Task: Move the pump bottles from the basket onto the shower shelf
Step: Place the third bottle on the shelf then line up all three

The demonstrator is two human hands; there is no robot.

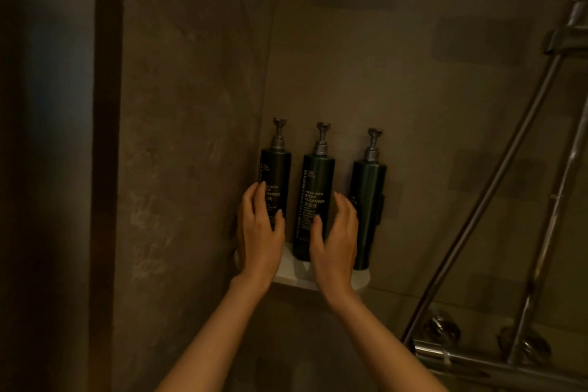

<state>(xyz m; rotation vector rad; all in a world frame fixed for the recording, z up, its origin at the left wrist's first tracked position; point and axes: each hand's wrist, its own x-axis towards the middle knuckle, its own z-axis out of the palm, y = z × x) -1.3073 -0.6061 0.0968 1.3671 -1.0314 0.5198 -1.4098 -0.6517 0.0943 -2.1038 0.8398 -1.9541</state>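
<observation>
Three dark green pump bottles stand upright in a row on a small white corner shelf [296,278]. My left hand [259,235] wraps the lower part of the left bottle [276,169], fingers on its left side and thumb across its front. The middle bottle [315,188] carries a "body cleanser" label. My right hand [335,242] is held with fingers apart in front of the gap between the middle bottle and the right bottle [369,188]; its thumb lies near the middle bottle's lower front without gripping. The basket is out of view.
Brown tiled walls meet in the corner behind the shelf. A chrome shower rail and hose [509,175] slant down the right side to the mixer bar [471,356] at lower right. A dark door frame [108,137] runs down the left.
</observation>
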